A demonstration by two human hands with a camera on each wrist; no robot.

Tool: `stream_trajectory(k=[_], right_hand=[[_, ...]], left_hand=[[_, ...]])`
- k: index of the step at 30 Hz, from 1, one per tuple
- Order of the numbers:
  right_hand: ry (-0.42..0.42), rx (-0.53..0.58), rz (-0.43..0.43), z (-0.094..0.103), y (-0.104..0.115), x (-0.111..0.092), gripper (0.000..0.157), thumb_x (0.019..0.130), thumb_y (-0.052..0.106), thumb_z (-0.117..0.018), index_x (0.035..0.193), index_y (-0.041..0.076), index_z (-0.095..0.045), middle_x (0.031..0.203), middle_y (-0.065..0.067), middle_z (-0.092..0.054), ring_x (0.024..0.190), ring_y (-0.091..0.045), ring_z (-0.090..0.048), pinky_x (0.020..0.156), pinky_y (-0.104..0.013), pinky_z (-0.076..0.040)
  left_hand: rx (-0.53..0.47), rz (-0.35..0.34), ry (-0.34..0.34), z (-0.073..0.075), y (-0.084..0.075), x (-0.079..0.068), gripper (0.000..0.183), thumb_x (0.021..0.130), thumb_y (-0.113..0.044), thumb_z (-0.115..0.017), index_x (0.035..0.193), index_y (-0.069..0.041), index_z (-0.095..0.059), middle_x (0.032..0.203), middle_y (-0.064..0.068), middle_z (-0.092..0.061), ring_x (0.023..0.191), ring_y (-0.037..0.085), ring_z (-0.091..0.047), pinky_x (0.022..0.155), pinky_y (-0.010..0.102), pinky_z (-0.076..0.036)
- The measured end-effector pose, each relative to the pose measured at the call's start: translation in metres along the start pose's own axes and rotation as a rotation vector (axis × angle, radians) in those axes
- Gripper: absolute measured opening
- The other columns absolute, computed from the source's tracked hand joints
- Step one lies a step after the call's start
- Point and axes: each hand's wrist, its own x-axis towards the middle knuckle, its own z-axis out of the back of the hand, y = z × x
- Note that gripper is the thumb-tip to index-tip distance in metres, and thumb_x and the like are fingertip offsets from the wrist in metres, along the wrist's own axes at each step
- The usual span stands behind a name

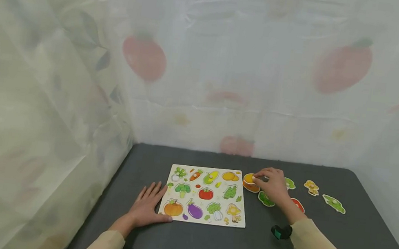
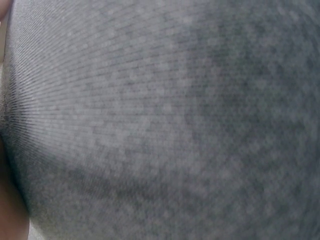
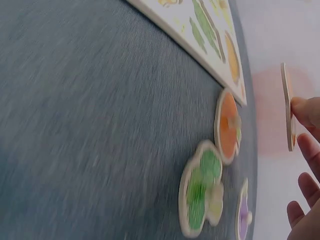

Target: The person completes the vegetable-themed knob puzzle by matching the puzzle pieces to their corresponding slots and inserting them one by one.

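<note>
A pale wooden vegetable puzzle board (image 1: 192, 183) lies flat on the dark table. My left hand (image 1: 147, 207) rests at its left edge, fingers spread, thumb along the lower left corner; the left wrist view catches only a sliver of that hand (image 2: 12, 210). Beyond the board's right side, my right hand (image 1: 272, 185) pinches a yellow puzzle piece (image 1: 250, 178), seen edge-on as a thin wooden piece (image 3: 288, 112) in the right wrist view. Below it lies an orange puzzle piece (image 1: 251, 187) with a knob, close to the board's edge. A green puzzle piece (image 3: 196, 192) is nearby.
More loose pieces lie to the right: a mushroom piece (image 1: 311, 186), a long green piece (image 1: 334, 203) and a red piece (image 1: 298, 204), partly behind the right wrist. A purple piece (image 3: 242, 215) shows in the right wrist view. Printed curtains (image 1: 191, 127) border the table.
</note>
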Motion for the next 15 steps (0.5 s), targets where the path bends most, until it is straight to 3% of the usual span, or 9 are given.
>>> stream_trajectory(k=[8,15], right_hand=[[0.025,-0.027,-0.048,-0.027,0.017,0.019,0.015,0.091,0.027,-0.080,0.097,0.013,-0.082,0.118,-0.015,-0.067,0.127,-0.046,-0.043,0.106,-0.066,-0.032],[0.040,-0.037,-0.095,-0.044,0.022,0.025,0.018,0.092,0.029,-0.078,0.100,0.013,-0.082,0.123,-0.015,-0.065,0.132,-0.045,-0.038,0.110,-0.067,-0.026]], left_hand=[[0.003,-0.024,-0.010,0.004,-0.003,0.000,0.120,0.076,-0.082,-0.067,0.165,-0.015,-0.023,0.169,0.017,-0.016,0.155,0.040,-0.008,0.121,0.062,-0.004],[0.005,-0.008,0.005,0.006,-0.006,-0.002,0.120,0.075,-0.082,-0.068,0.165,-0.015,-0.024,0.169,0.016,-0.016,0.155,0.039,-0.008,0.122,0.061,-0.004]])
